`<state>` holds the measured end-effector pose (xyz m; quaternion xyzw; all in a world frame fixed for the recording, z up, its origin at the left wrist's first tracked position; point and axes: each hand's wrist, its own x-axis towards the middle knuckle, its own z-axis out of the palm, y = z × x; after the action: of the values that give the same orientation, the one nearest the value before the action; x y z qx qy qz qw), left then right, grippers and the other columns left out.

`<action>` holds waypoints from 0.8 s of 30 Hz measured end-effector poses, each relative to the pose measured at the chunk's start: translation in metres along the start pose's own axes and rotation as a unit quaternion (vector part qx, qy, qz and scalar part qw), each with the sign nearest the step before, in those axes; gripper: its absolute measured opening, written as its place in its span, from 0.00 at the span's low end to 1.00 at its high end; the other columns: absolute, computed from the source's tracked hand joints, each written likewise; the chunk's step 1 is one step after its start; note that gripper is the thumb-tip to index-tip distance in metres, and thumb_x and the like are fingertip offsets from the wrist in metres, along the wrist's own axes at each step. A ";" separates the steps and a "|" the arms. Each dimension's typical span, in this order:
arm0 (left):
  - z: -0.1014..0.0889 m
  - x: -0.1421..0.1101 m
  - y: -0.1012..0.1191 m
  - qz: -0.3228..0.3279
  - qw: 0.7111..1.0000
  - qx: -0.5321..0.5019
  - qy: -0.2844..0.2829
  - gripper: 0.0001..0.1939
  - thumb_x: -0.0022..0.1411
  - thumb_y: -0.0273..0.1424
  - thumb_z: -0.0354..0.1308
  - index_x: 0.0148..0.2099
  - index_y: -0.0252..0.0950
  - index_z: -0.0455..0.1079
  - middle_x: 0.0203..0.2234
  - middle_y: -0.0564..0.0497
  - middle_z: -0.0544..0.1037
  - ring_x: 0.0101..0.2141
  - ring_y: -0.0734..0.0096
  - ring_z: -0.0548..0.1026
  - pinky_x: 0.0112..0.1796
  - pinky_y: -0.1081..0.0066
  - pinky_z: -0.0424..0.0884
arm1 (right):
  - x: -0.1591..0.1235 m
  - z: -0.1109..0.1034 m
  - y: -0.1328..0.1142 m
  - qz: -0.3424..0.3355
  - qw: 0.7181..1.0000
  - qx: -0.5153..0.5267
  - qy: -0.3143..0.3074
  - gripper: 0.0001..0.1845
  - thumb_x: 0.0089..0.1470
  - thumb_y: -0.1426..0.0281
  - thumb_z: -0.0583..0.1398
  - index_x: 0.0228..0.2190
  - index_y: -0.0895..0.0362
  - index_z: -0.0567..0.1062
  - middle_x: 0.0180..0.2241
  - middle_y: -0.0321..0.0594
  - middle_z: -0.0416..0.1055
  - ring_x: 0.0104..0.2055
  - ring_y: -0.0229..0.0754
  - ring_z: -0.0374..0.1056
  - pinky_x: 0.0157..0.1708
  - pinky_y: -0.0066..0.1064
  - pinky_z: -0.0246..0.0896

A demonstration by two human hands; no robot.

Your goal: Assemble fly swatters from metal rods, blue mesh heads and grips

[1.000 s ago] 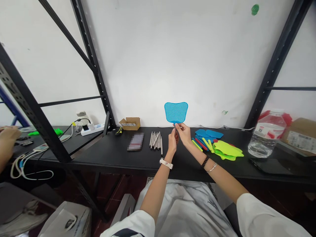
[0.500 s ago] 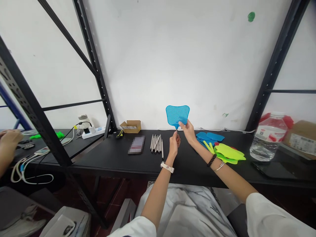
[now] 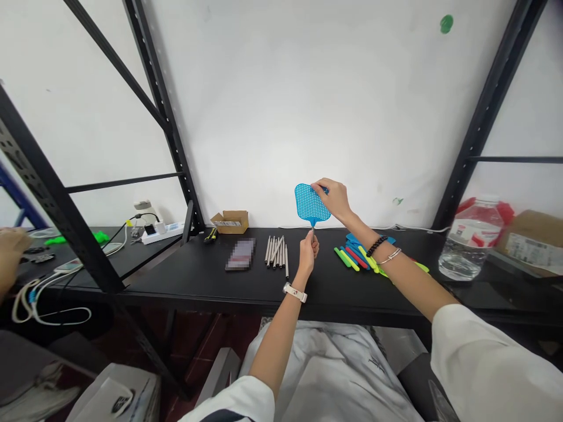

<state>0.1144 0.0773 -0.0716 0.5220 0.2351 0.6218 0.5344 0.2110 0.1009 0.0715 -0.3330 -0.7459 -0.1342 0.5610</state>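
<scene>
The left hand (image 3: 309,251) is wrapped round the thin stem of a blue swatter (image 3: 309,204), held upright over the black table (image 3: 197,266); the right hand (image 3: 334,198) pinches the swatter's upper right edge. Pale rods (image 3: 278,251) lie to the left, coloured tubes (image 3: 349,258) to the right.

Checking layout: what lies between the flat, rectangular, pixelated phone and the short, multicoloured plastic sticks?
Head view: slim, pale grey, black-tipped rods, apparently metal; then the left hand in front of the black desktop.
</scene>
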 end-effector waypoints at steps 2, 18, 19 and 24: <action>0.000 0.000 0.000 0.000 1.000 -0.002 -0.002 0.24 0.56 0.47 0.47 0.20 0.36 0.47 0.13 0.60 0.44 0.13 0.85 0.43 0.15 0.78 0.37 | -0.002 -0.001 0.000 -0.002 1.000 -0.004 0.000 0.17 0.57 0.62 0.50 0.27 0.57 0.74 0.29 0.38 0.71 0.31 0.39 0.65 0.31 0.29 0.52; -0.001 0.002 -0.001 -0.016 1.000 -0.019 0.003 0.24 0.56 0.47 0.47 0.19 0.36 0.47 0.12 0.60 0.44 0.13 0.85 0.43 0.15 0.78 0.36 | 0.001 -0.001 -0.003 -0.002 1.000 -0.002 -0.005 0.17 0.56 0.64 0.51 0.25 0.57 0.74 0.27 0.37 0.71 0.30 0.38 0.64 0.30 0.29 0.51; -0.001 0.002 -0.001 -0.017 1.000 -0.018 0.001 0.24 0.56 0.47 0.47 0.19 0.36 0.47 0.12 0.60 0.44 0.13 0.85 0.43 0.15 0.78 0.36 | 0.001 -0.002 -0.002 0.000 1.000 0.002 -0.006 0.17 0.56 0.63 0.51 0.25 0.57 0.74 0.27 0.37 0.71 0.30 0.38 0.64 0.30 0.29 0.51; 0.000 0.000 0.001 -0.014 1.000 -0.015 -0.012 0.24 0.56 0.46 0.48 0.19 0.35 0.47 0.12 0.60 0.45 0.13 0.85 0.42 0.15 0.79 0.38 | 0.001 -0.011 -0.001 0.007 0.998 0.053 -0.031 0.18 0.56 0.60 0.51 0.26 0.58 0.74 0.27 0.39 0.71 0.31 0.39 0.64 0.31 0.30 0.53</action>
<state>0.1136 0.0769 -0.0707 0.5178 0.2264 0.6117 0.5536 0.2184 0.0935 0.0760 -0.3117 -0.7667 -0.0799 0.5556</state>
